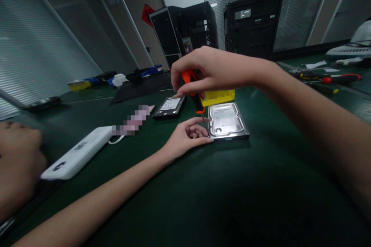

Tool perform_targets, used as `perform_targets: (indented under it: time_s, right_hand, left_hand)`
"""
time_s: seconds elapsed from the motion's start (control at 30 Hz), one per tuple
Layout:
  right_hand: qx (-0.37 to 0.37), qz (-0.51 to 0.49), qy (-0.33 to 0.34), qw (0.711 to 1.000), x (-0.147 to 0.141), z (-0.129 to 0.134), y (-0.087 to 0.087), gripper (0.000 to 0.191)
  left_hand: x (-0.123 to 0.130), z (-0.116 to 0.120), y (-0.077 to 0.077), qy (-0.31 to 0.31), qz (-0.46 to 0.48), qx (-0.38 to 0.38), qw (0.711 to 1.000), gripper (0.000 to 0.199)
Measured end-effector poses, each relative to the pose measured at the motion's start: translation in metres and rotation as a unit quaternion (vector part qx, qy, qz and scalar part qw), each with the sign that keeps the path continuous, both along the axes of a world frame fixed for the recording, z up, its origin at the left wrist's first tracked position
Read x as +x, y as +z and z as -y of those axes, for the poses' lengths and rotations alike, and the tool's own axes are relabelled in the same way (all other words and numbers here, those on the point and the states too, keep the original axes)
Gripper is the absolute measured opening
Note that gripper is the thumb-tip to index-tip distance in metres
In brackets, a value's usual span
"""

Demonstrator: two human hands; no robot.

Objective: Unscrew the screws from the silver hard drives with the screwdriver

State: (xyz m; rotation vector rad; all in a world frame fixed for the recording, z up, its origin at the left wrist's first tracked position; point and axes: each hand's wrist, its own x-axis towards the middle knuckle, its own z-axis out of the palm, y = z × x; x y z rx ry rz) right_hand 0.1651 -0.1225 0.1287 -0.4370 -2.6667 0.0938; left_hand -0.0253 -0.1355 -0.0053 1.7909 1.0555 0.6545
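A silver hard drive (227, 120) lies flat on the dark green table. My left hand (189, 135) is closed on its left edge, thumb and forefinger at the near-left corner. Above it, my right hand (199, 69) grips an orange and black screwdriver (198, 104) by the handle. The shaft points down, slightly tilted, and its tip meets the drive's near-left corner beside my left fingertips; the screw there is too small to make out. A second hard drive (170, 106), black with a white label, rests farther back to the left.
A yellow tray-like piece (218, 96) sits behind the silver drive. A white power bank (79, 152) lies left, near another person's hand (20, 170). Computer cases (252, 27) stand at the back. Several tools, including red-and-black pliers (342, 80), lie at right.
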Motion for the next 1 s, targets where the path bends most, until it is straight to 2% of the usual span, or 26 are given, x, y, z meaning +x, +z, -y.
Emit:
perform_targets:
  time_s: [0.27,1.0]
  right_hand:
    - [0.007,-0.009,0.023,1.0,-0.001,-0.0014,-0.001,0.023]
    - [0.006,-0.004,0.024,1.0,-0.0028,-0.0022,-0.0009,0.025]
  left_hand:
    - [-0.0002,-0.0013,-0.0021,-0.004,-0.004,0.012,1.0,0.058]
    - [0.0001,-0.0008,-0.0005,-0.017,-0.002,0.013,1.0,0.062]
